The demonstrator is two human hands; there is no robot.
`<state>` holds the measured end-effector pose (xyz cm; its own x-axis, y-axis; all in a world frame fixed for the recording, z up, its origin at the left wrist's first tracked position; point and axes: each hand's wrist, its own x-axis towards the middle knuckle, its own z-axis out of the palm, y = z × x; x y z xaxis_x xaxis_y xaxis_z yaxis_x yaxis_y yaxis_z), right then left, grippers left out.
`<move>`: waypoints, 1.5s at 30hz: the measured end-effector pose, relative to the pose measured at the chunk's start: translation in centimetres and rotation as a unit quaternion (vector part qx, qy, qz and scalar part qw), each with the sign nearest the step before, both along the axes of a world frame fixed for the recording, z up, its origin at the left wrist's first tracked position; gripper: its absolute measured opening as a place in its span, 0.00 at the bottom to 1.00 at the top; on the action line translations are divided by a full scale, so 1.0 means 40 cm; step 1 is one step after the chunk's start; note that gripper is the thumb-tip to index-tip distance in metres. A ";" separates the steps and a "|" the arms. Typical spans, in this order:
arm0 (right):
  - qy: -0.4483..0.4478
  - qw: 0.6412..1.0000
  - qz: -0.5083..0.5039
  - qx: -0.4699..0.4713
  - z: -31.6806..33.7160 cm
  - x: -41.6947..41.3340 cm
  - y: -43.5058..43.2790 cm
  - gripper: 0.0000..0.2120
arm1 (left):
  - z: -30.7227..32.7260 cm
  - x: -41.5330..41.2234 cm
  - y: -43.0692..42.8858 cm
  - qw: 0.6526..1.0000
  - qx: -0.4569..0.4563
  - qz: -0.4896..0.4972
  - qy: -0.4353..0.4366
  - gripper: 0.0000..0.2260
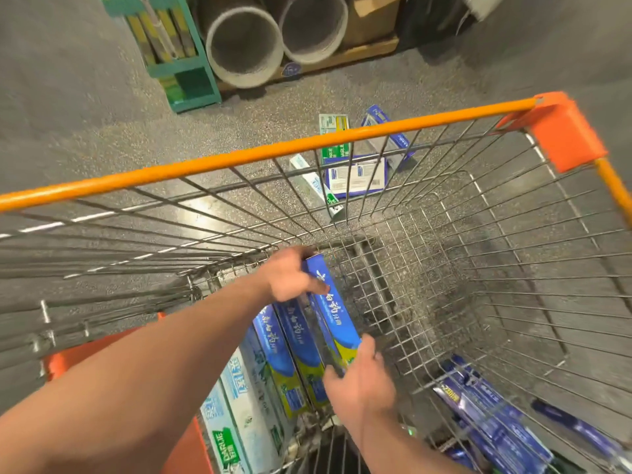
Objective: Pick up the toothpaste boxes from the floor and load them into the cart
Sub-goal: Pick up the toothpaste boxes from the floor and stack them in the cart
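I look down into a wire cart (427, 213) with an orange rim. Both hands hold one blue toothpaste box (337, 313) inside it: my left hand (290, 275) grips its far end, my right hand (362, 381) its near yellow end. The box lies against a row of blue boxes (284, 354) and pale Darlie boxes (236, 405) packed along the cart's left side. Dark blue boxes (492, 415) lie at the cart's near right. On the floor beyond the cart lie a green-white box (333, 126), a blue box (383, 123), a blue-white box (355, 176) and a pale box (314, 184).
A green rack (178, 59) holding long items stands at the back left. Two large grey tubes (246, 46) lie on a wooden pallet (359, 53) behind the floor boxes. Grey speckled floor surrounds the cart.
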<state>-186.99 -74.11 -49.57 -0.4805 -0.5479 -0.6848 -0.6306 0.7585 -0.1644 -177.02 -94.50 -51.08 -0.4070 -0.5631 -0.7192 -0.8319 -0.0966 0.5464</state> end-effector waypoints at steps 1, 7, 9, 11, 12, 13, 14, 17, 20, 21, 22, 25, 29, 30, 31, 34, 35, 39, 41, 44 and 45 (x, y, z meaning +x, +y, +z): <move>-0.009 1.000 0.013 0.005 0.010 0.001 -0.001 0.30 | 0.003 0.007 -0.001 1.000 0.012 0.002 0.001 0.34; -0.084 0.991 0.090 0.058 0.038 -0.017 -0.030 0.33 | 0.015 0.039 0.014 0.998 0.017 -0.046 -0.041 0.35; -0.084 0.991 0.097 0.027 0.037 -0.006 -0.032 0.32 | 0.014 0.042 0.032 0.999 0.018 -0.032 -0.035 0.35; -0.072 0.989 0.125 0.001 0.038 0.016 -0.032 0.33 | 0.012 0.044 0.046 0.998 -0.009 -0.035 -0.052 0.30; -0.073 0.987 0.141 -0.004 0.039 0.030 -0.033 0.33 | 0.014 0.048 0.051 0.997 -0.026 -0.041 -0.064 0.28; -0.076 0.985 0.154 -0.002 0.040 0.046 -0.034 0.33 | 0.015 0.052 0.054 0.995 -0.040 -0.048 -0.079 0.27; -0.082 0.983 0.162 0.004 0.042 0.063 -0.037 0.32 | 0.018 0.057 0.057 0.993 -0.050 -0.057 -0.090 0.26; -0.127 0.979 0.159 0.017 0.032 0.111 -0.041 0.33 | 0.032 0.081 0.064 0.987 -0.054 -0.088 -0.126 0.23; -0.168 0.974 0.152 0.018 0.022 0.136 -0.042 0.32 | 0.038 0.107 0.069 0.978 -0.064 -0.098 -0.172 0.21; -0.175 0.972 0.153 0.017 0.017 0.138 -0.041 0.32 | 0.040 0.112 0.069 0.971 -0.071 -0.113 -0.197 0.20; -0.180 0.972 0.151 0.017 0.014 0.136 -0.039 0.32 | 0.042 0.116 0.069 0.964 -0.076 -0.131 -0.220 0.19; -0.209 0.971 0.118 0.005 0.000 0.123 -0.030 0.28 | 0.057 0.113 0.072 0.959 -0.068 -0.132 -0.242 0.17; -0.229 0.973 0.024 0.001 -0.004 0.077 -0.039 0.23 | 0.078 0.096 0.083 0.961 -0.066 -0.117 -0.242 0.13; -0.219 0.976 -0.002 0.000 -0.002 0.060 -0.044 0.25 | 0.081 0.094 0.088 0.962 -0.075 -0.118 -0.236 0.13; -0.208 0.978 -0.020 -0.002 0.008 0.041 -0.049 0.26 | 0.086 0.092 0.092 0.963 -0.085 -0.117 -0.227 0.14; -0.169 0.986 -0.008 0.002 0.055 -0.011 -0.053 0.25 | 0.125 0.073 0.108 0.966 -0.117 -0.129 -0.192 0.17; -0.156 0.988 -0.001 0.001 0.079 -0.024 -0.052 0.24 | 0.147 0.063 0.115 0.966 -0.126 -0.134 -0.182 0.17; -0.136 0.991 0.004 -0.014 0.208 -0.050 -0.029 0.22 | 0.264 0.032 0.150 0.967 -0.143 -0.152 -0.145 0.19; -0.129 0.991 0.014 -0.028 0.294 -0.058 -0.011 0.25 | 0.338 0.021 0.170 0.966 -0.141 -0.172 -0.129 0.21; -0.106 0.992 0.022 -0.068 0.441 -0.077 0.030 0.26 | 0.453 0.002 0.208 0.958 -0.141 -0.216 -0.123 0.26; -0.098 0.991 0.019 -0.085 0.487 -0.085 0.049 0.24 | 0.490 -0.007 0.223 0.954 -0.147 -0.233 -0.118 0.26</move>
<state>-190.40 -72.16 -30.11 -0.3234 -0.6788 -0.6593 -0.6020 0.6851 -0.4101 -177.30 -85.59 -31.48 -0.5080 -0.5532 -0.6602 -0.8508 0.4420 0.2843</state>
